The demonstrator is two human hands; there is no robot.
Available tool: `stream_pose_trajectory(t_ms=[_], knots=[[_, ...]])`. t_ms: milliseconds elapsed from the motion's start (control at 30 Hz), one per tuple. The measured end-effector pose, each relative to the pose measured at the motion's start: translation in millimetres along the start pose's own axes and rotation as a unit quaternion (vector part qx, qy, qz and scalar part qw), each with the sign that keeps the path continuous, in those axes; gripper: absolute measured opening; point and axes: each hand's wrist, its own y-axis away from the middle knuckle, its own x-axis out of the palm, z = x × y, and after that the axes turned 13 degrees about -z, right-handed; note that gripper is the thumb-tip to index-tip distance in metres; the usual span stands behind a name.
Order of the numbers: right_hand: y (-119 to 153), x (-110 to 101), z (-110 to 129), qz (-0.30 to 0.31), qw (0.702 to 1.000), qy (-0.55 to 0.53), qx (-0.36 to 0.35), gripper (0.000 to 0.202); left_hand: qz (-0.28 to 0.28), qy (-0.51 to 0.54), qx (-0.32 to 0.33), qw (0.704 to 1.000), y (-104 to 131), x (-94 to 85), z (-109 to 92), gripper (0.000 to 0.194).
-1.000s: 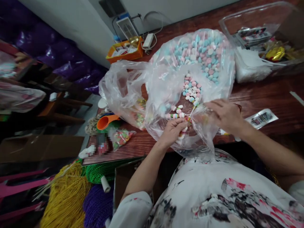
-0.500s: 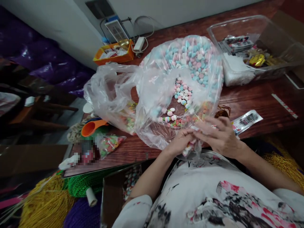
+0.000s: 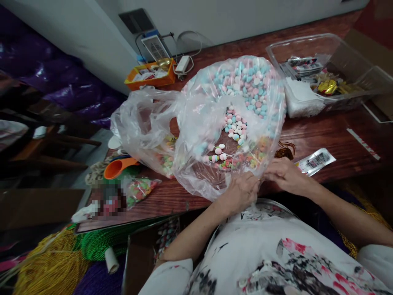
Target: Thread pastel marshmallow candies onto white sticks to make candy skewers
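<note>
My left hand [image 3: 242, 190] is closed at the table's front edge, close to my body, with a bit of clear plastic under its fingers. Just right of it, my right hand [image 3: 284, 175] is also closed, its fingertips near the left ones; what they pinch is too small to make out. Beyond the hands lies a big clear bag [image 3: 258, 84] of pink, blue and white beads. Loose beads [image 3: 236, 126] and a short threaded row of beads [image 3: 216, 157] rest in its open part. Small orange and green pieces [image 3: 256, 153] lie near my right hand.
A clear plastic bin [image 3: 307, 43] with packets stands back right. A silver packet [image 3: 317, 162] and brown tassel [image 3: 285, 150] lie right. Left are an orange scoop [image 3: 113, 169], a small bag of colourful pieces [image 3: 141, 189] and an orange tray [image 3: 150, 82]. Cord bundles [image 3: 52, 262] sit below.
My right hand has closed from spread fingers and moved slightly right, off the left hand. The white and red contents seen under my left hand are now hidden. The view has shifted slightly.
</note>
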Motion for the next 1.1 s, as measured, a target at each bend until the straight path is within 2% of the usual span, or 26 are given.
stream_pose_trajectory(t_ms=[67, 100, 133, 233, 333, 400, 500, 600, 700, 800, 900, 1000, 1033, 1100], knots=[[-11, -21, -27, -0.081, 0.994, -0.009, 0.069, 0.016, -0.027, 0.033, -0.006, 0.999, 1, -1.0, 5, 0.029], [-17, -33, -42, -0.134, 0.985, 0.043, 0.102, 0.018, -0.039, 0.063, -0.021, 0.997, 1, -2.1, 8, 0.030], [-23, -43, -55, -0.144, 0.974, 0.121, 0.127, 0.019, -0.049, 0.097, -0.043, 0.993, 1, -3.2, 10, 0.031], [-38, -58, -83, -0.025, 0.929, 0.316, 0.191, 0.025, -0.065, 0.192, -0.123, 0.971, -2, -3.8, 11, 0.030], [-48, -48, -86, 0.094, 0.897, 0.382, 0.202, 0.031, -0.067, 0.257, -0.179, 0.947, -7, 0.1, 8, 0.029], [-52, -38, -83, 0.126, 0.888, 0.397, 0.196, 0.034, -0.065, 0.280, -0.196, 0.938, -10, 2.8, 7, 0.028], [-52, -33, -83, 0.130, 0.889, 0.396, 0.191, 0.033, -0.071, 0.301, -0.225, 0.924, -11, 2.3, 7, 0.027], [-46, -41, -94, 0.076, 0.924, 0.326, 0.182, 0.028, -0.076, 0.341, -0.305, 0.886, -9, -3.2, 8, 0.028], [-35, -51, -110, -0.014, 0.966, 0.182, 0.184, 0.024, -0.082, 0.397, -0.414, 0.815, -9, -6.9, 8, 0.033], [-24, -55, -116, -0.055, 0.968, 0.047, 0.240, 0.022, -0.079, 0.439, -0.463, 0.766, -9, -4.7, 8, 0.038], [-13, -55, -99, -0.082, 0.947, -0.104, 0.294, 0.028, -0.067, 0.464, -0.455, 0.757, -12, -0.3, 7, 0.038], [-7, -52, -61, -0.108, 0.926, -0.214, 0.292, 0.034, -0.087, 0.470, -0.402, 0.781, -21, 0.7, 1, 0.030], [-6, -48, -45, -0.099, 0.924, -0.236, 0.283, 0.034, -0.094, 0.469, -0.375, 0.794, -25, 0.2, -2, 0.027], [-6, -39, -15, -0.040, 0.925, -0.270, 0.265, 0.030, -0.102, 0.472, -0.327, 0.812, -35, -0.9, -7, 0.022]])
